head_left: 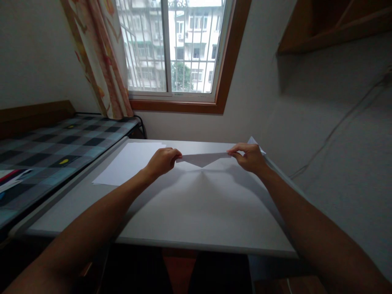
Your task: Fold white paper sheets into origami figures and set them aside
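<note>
A folded sheet of white paper (202, 159) is stretched between my two hands above the far part of the white table. Its upper edge is nearly straight, and its lower edge comes down to a point in the middle. My left hand (163, 160) pinches the left end between thumb and fingers. At the opposite end, my right hand (248, 157) grips the paper the same way, its fingertips closed on the corner. Shadows of both hands fall on the tabletop (208, 216) below.
White paper sheets (128, 161) lie at the table's left. Another folded white paper (252, 141) sits behind my right hand at the far right corner. A bed with a checked cover (76, 134) stands left; walls border the back and right. A wooden shelf (337, 36) hangs upper right.
</note>
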Tool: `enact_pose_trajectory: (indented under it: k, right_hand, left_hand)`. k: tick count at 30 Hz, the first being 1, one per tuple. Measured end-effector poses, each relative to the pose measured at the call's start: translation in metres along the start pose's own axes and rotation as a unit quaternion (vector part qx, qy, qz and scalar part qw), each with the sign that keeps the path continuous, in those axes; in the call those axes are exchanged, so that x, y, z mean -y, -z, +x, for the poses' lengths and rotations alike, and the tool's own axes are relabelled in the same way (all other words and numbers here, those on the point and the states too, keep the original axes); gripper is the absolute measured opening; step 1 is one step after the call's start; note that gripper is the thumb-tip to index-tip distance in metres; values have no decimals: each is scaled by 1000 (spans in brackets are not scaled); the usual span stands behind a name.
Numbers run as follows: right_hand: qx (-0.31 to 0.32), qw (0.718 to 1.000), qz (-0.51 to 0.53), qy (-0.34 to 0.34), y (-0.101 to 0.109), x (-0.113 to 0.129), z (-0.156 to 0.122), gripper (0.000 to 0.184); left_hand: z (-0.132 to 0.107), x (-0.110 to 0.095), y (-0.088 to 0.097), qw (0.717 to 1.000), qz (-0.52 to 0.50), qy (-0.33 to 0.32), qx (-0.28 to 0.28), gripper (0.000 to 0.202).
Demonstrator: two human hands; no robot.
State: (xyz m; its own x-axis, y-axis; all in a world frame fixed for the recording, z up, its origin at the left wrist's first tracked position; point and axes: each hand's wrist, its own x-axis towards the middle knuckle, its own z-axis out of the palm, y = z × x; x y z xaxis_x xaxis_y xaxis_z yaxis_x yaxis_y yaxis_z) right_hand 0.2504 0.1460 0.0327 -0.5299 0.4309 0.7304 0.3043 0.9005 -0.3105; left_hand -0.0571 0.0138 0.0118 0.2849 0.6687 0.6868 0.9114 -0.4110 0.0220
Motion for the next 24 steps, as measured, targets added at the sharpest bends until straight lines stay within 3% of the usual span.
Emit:
enact_pose_trajectory:
  k: [6, 11, 14, 17, 21, 24]
  right_hand:
    - [6, 1000, -8, -3, -2, -2, 2, 9]
    - [-156, 984, -61, -65, -20, 10, 0, 28]
    - [-124, 990, -51, -51, -31, 25, -1, 16]
    - [-85, 995, -44, -24, -36, 37, -2, 13]
    - [-69, 996, -50, 10, -35, 38, -3, 10]
    - [-49, 998, -47, 12, -36, 32, -4, 10]
  left_hand:
    - [0, -1, 1, 999, -19, 16, 23, 18]
    - [2, -14, -1, 990, -90, 111, 2, 17]
    - [6, -23, -1, 972, -149, 181, -18, 17]
    - [8, -25, -3, 921, -278, 272, -24, 19]
    - [6, -20, -12, 804, -455, 381, 28, 20]
    - [2, -16, -22, 743, -511, 429, 59, 27]
